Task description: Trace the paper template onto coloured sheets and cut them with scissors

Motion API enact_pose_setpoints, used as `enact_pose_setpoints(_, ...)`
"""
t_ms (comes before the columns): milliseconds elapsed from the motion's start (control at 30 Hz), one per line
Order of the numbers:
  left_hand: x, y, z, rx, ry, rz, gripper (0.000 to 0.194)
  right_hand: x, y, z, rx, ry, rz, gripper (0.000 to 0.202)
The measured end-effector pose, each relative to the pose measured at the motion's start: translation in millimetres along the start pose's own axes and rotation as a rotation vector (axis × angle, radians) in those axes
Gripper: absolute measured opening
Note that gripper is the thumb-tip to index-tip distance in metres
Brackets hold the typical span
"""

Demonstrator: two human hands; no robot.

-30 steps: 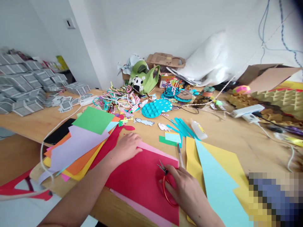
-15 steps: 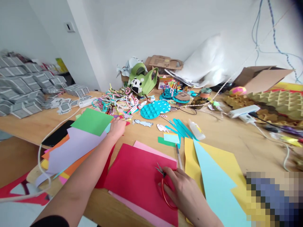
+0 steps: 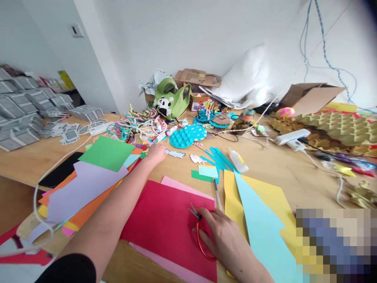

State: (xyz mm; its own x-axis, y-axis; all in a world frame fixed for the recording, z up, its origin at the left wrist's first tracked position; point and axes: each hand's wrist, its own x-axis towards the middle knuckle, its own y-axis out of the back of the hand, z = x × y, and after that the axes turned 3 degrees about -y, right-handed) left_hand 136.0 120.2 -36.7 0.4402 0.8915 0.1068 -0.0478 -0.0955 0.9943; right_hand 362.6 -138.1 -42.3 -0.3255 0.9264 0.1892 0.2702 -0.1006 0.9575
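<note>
My right hand (image 3: 225,234) holds scissors (image 3: 202,239) with red handles, their blades slightly apart above a red sheet of paper (image 3: 165,220). A pink sheet (image 3: 173,267) shows from under the red one. Further back, my left hand (image 3: 157,154) reaches across the table beside a pale blue paper cutout figure (image 3: 176,154); its fingers are mostly hidden behind the hand. Small colourful paper pieces (image 3: 144,148) lie just left of it. A white paper fish (image 3: 196,159) rests to the right of the figure.
Coloured sheets, a green one (image 3: 106,153) on top, are piled at left. Yellow paper (image 3: 265,188) and light blue paper (image 3: 259,220) lie at right. A pen (image 3: 217,192), glue bottle (image 3: 238,160), power strip (image 3: 291,136) and egg trays (image 3: 338,127) are around. A white cable (image 3: 37,196) hangs at left.
My left hand has moved right, from the small colourful pieces to the blue cutout figure. My right hand keeps the scissors over the red sheet. The view has shifted slightly right.
</note>
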Motion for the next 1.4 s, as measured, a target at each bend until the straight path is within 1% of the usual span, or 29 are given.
enact_pose_setpoints(100,7.6,-3.6,-5.3,-0.01,-0.024,-0.022,0.03,0.4,1.3,-0.5,0.002,-0.005,-0.01,0.019)
enact_pose_setpoints(167,9.4,-5.7,-7.6,-0.015,-0.046,-0.028,0.03,0.6,2.2,-0.5,0.007,-0.007,-0.009,0.02)
enact_pose_setpoints(267,8.7,-6.8,-6.5,-0.015,-0.076,-0.006,0.031,0.4,2.2,-0.4,0.015,-0.013,-0.015,0.019)
enact_pose_setpoints(400,8.8,-5.5,7.7,-0.022,-0.154,0.037,0.034,-0.3,-0.2,-0.1,0.024,-0.008,-0.014,0.018)
enact_pose_setpoints(533,14.6,-6.3,28.8,-0.028,-0.256,0.011,0.029,0.0,0.5,0.2,0.034,-0.019,-0.025,0.018)
enact_pose_setpoints(633,19.3,-9.1,39.3,-0.009,-0.282,-0.013,0.027,1.0,3.5,-0.2,0.055,-0.038,-0.06,0.017)
enact_pose_setpoints(767,21.1,-12.1,44.6,0.032,-0.294,-0.02,0.031,1.4,5.6,-1.0,0.065,-0.047,-0.093,0.018)
enact_pose_setpoints(933,18.2,-9.6,42.5,0.062,-0.274,0.011,0.032,0.2,4.0,-0.7,0.047,-0.035,-0.084,0.021)
enact_pose_setpoints(1133,12.9,-2.5,28.6,0.089,-0.209,0.085,0.034,0.6,4.1,-1.0,0.032,-0.018,-0.079,0.018)
enact_pose_setpoints(1267,7.5,-3.0,21.6,0.103,-0.197,0.095,0.03,0.5,3.4,-0.9,0.032,-0.031,-0.078,0.019)
enact_pose_setpoints(1400,2.2,-5.0,21.3,0.11,-0.157,0.103,0.029,0.4,3.5,-0.7,0.039,-0.038,-0.092,0.02)
